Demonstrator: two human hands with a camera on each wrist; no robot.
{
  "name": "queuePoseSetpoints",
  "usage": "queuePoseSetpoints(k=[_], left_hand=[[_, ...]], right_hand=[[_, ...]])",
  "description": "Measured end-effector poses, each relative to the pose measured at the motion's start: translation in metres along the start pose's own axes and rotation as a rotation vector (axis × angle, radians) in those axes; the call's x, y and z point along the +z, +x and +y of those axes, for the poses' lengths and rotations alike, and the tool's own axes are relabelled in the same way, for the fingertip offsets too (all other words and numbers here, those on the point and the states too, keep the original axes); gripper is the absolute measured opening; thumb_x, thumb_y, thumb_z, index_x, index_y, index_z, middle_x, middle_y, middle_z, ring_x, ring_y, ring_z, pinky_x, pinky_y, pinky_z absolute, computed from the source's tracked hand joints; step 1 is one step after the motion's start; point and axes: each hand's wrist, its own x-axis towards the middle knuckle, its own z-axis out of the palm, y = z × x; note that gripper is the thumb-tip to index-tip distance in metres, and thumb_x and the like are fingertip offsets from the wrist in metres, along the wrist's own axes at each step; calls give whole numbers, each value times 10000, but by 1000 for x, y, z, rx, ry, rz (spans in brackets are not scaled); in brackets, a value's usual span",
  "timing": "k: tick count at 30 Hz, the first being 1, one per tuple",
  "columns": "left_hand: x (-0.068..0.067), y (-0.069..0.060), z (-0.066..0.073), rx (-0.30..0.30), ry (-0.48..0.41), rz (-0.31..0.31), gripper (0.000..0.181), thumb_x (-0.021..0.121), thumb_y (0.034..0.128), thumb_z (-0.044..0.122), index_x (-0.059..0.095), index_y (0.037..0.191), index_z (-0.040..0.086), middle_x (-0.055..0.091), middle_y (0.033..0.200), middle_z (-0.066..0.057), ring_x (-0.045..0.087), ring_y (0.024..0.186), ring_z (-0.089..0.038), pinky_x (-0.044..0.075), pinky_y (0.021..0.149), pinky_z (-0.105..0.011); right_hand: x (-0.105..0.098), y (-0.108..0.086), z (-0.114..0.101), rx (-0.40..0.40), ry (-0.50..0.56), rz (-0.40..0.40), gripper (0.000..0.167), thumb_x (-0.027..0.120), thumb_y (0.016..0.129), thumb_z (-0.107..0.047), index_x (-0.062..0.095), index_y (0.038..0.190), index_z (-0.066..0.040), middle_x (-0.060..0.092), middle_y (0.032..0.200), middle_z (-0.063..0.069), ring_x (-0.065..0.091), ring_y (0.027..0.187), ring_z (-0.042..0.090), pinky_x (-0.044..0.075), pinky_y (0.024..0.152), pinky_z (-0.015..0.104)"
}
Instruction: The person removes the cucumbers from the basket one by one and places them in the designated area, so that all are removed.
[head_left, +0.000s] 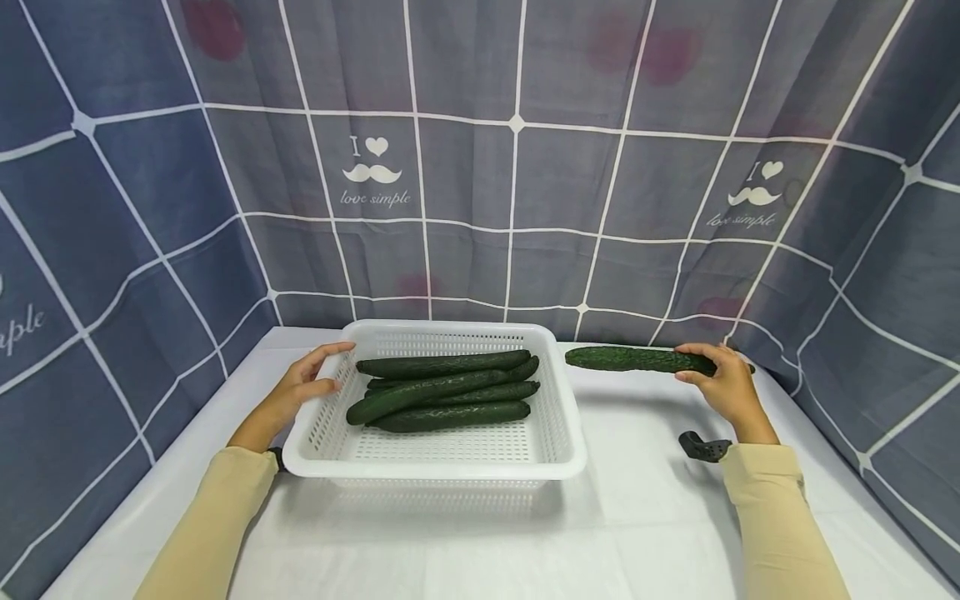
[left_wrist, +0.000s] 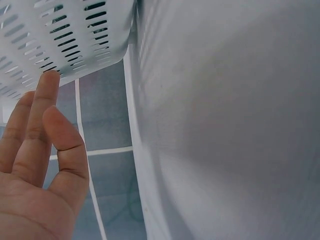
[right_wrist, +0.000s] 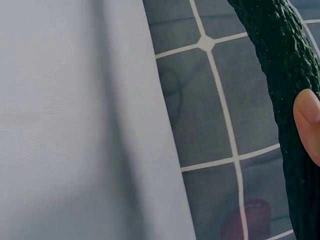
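Note:
A white perforated plastic basket (head_left: 450, 472) stands on the table with several dark green cucumbers (head_left: 450, 417) lying lengthwise in it. My left hand (head_left: 296, 387) is at the basket's left side, its fingers fairly straight. In the left wrist view, fingertips (left_wrist: 49, 80) reach the slotted basket wall (left_wrist: 65, 37), while the thumb stands apart from it. To the right of the basket, my right hand (head_left: 726, 387) holds one bumpy cucumber (head_left: 630, 359) near its right end, level above the table. The right wrist view shows the thumb (right_wrist: 309, 120) pressed against this cucumber (right_wrist: 280, 75).
A white cloth covers the table (head_left: 637, 517). Grey-blue checked curtains (head_left: 465, 175) hang behind and along both sides. A black strap piece (head_left: 703, 447) sits at the right wrist.

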Motion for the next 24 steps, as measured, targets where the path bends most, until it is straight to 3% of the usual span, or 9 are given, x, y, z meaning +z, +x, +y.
queuePoseSetpoints(k=[2,4,7,9,13,15,17,20,24], left_hand=[[0,0,0,1,3,0,608,578,960,0,630,1484,302,571,1392,9,624,1084,-142,595,811,-322],[0,0,-1,2,3,1,606,580,961,2,631,1484,305,574,1388,16,627,1080,-141,596,808,-322],[1,-1,-2,0,1,2,605,578,962,3,633,1481,309,584,1380,27,630,1077,-138,596,807,-321],[1,-1,-2,5,0,1,605,576,963,1,634,1482,307,592,1376,37,630,1076,-135,595,807,-318],[1,0,-3,29,6,3,602,573,960,0,636,1484,288,593,1384,49,621,1084,-127,587,813,-303],[1,1,-3,41,14,7,600,574,956,4,637,1484,281,586,1393,59,612,1095,-116,578,820,-292],[1,1,-2,44,21,12,599,576,950,8,639,1483,277,576,1403,55,605,1102,-113,572,826,-288],[1,1,-2,39,25,18,598,581,946,13,643,1479,278,559,1410,39,599,1108,-109,567,828,-287],[1,1,-1,34,22,16,597,582,946,13,641,1482,269,540,1420,7,597,1112,-109,570,826,-292]], right_hand=[[3,-1,2,9,5,-21,374,849,833,109,745,1192,91,721,1141,356,625,1227,510,364,1224,409],[6,-2,4,11,7,-46,369,853,841,93,754,1196,80,728,1149,330,671,1109,274,433,1073,222],[11,-3,6,20,12,-89,364,860,847,79,762,1198,71,728,1166,305,579,1031,53,415,836,92],[14,-3,7,28,8,-118,364,861,852,71,761,1202,72,730,1184,301,600,1066,96,407,838,84],[21,-2,7,56,35,-193,374,853,867,59,744,1223,92,722,1238,305,647,1162,405,411,865,87],[24,-1,8,50,55,-221,377,854,862,61,740,1219,102,723,1240,305,666,1173,353,412,879,81],[26,-1,10,46,68,-247,380,857,856,56,740,1214,105,728,1235,297,666,1162,192,404,918,98],[30,-1,12,51,62,-291,378,853,858,51,737,1213,107,726,1235,301,679,1175,216,461,1072,313],[37,-3,15,96,62,-359,374,831,879,56,721,1231,115,698,1273,329,587,1276,550,405,1103,667]])
